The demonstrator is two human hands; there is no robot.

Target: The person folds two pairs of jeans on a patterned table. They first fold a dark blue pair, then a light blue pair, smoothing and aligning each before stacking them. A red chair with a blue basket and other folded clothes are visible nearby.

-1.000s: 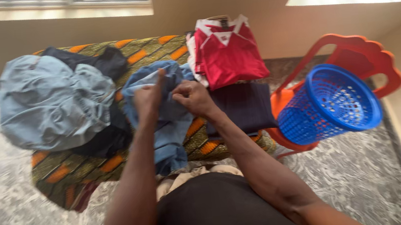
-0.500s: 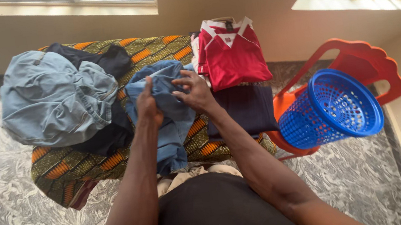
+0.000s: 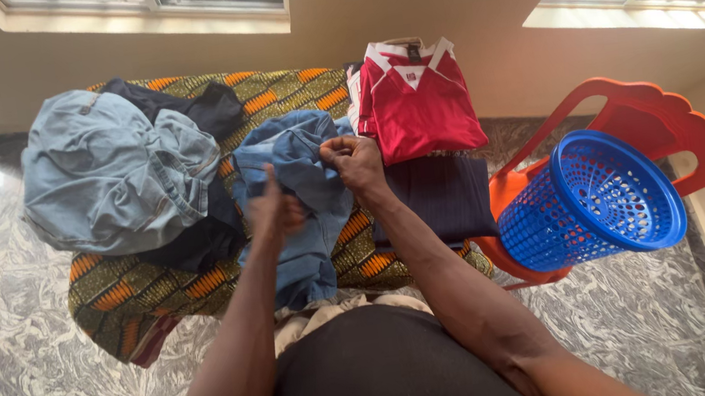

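Over patterned cloth [image 3: 269, 88], left hand [image 3: 273, 211] and right hand [image 3: 354, 159] both grip blue denim garment [image 3: 299, 155].

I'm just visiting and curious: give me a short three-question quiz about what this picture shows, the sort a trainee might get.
1. True or false: both hands grip the blue denim garment.
2. Which folded thing lies farther from the person: A, the red shirt with white collar, or B, the dark navy folded cloth?
3. Fill in: the round blue plastic mesh basket rests on the orange plastic ____.

Key
1. True. The left hand and the right hand both pinch its fabric.
2. A.
3. Chair.
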